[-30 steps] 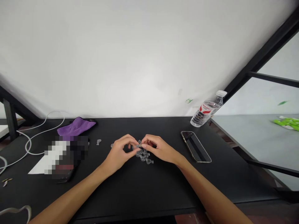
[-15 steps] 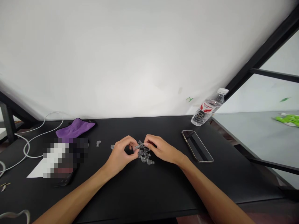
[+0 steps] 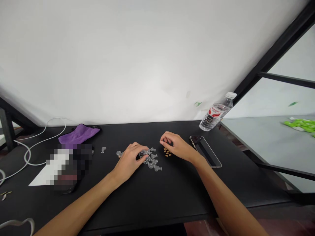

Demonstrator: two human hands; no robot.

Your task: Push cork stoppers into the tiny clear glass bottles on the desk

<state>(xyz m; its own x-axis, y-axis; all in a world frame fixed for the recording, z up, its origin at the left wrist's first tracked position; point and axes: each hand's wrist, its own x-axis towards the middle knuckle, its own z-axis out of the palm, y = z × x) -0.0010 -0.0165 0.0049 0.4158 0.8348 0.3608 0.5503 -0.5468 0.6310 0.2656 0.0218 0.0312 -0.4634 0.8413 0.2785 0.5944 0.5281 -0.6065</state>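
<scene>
My left hand (image 3: 131, 160) pinches a small clear glass bottle (image 3: 145, 152) between thumb and fingers, its neck pointing right. Beneath and beside it lies a loose cluster of similar round-bodied little bottles (image 3: 151, 165) on the black table. My right hand (image 3: 177, 146) hovers over a small pile of tan, cork-like pieces (image 3: 168, 152), partly covering them. Its thumb and fingertips are drawn together; whether anything sits between them is too small to make out. To the left, another little bottle (image 3: 103, 149) lies alone, and more glass (image 3: 119, 153) shows beside my left hand.
A phone (image 3: 205, 151) lies right of my right hand, with a water bottle (image 3: 214, 113) standing behind it near the wall. At left are a purple cloth (image 3: 80, 134), a white cable (image 3: 29, 152), white paper (image 3: 39, 177) and a blurred-out dark object.
My right hand has moved right, away from my left hand and the glass cluster, to the tan pieces, which now show. My left hand still holds the bottle.
</scene>
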